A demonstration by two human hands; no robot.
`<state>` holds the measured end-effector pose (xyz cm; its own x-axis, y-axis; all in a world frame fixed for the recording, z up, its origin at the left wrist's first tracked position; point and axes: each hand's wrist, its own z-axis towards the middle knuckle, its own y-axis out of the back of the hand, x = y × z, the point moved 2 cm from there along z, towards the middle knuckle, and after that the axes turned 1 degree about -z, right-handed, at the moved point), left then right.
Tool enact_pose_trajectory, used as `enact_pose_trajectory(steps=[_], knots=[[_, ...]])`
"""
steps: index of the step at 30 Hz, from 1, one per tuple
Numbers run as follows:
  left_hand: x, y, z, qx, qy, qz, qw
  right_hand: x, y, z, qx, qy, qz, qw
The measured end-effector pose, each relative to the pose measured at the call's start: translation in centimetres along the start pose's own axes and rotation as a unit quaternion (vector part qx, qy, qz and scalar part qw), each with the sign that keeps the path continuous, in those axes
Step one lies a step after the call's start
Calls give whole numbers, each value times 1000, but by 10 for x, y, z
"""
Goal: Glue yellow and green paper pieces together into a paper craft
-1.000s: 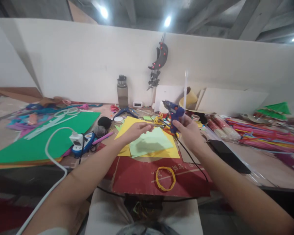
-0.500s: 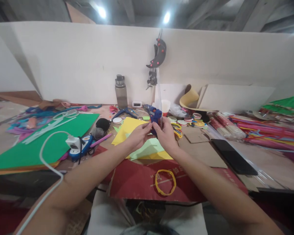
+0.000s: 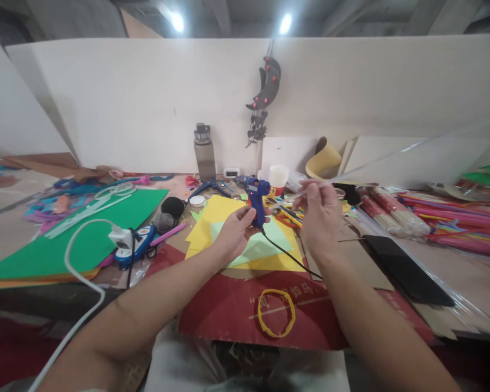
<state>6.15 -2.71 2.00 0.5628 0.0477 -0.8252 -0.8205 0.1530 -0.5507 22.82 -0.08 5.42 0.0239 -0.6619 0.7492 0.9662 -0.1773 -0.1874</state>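
Note:
My left hand (image 3: pixel 240 231) is closed around the handle of a blue hot glue gun (image 3: pixel 258 204), held above the coloured sheets. From the gun's base a black cord runs down to the right. To its right, my right hand (image 3: pixel 320 215) pinches a long clear glue stick (image 3: pixel 408 147). The stick slants from near the gun up to the far right, and its near end lies apart from the gun's rear or behind it; I cannot tell which. Below the hands are yellow paper (image 3: pixel 214 218) and pale green paper (image 3: pixel 275 239). A yellow ring (image 3: pixel 276 313) lies on the red cardboard (image 3: pixel 212 313).
Left are green sheets (image 3: pixel 118 228) and a blue power strip (image 3: pixel 136 247) with a white cord passing over my left arm. A bottle (image 3: pixel 204 155) and paper cup (image 3: pixel 278 177) stand behind. A black phone (image 3: pixel 406 269) and pipe cleaners (image 3: pixel 461 223) lie right.
My right hand has moved right, away from the glue gun, and the clear stick has swung from nearly upright to a low slant. My left hand still holds the gun.

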Motion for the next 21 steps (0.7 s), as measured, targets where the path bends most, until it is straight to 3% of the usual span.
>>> enact_pose_trajectory(steps=[4,9,21], knots=[[-2,1,-2,-4,-9,-25,1000,18,0,-2,-50,72,90,992],[-1,0,-3,-13,0,-59,998,34,-5,-13,-62,128,139,980],[1,1,-4,-11,2,-76,997,28,-6,-17,-49,152,72,985]])
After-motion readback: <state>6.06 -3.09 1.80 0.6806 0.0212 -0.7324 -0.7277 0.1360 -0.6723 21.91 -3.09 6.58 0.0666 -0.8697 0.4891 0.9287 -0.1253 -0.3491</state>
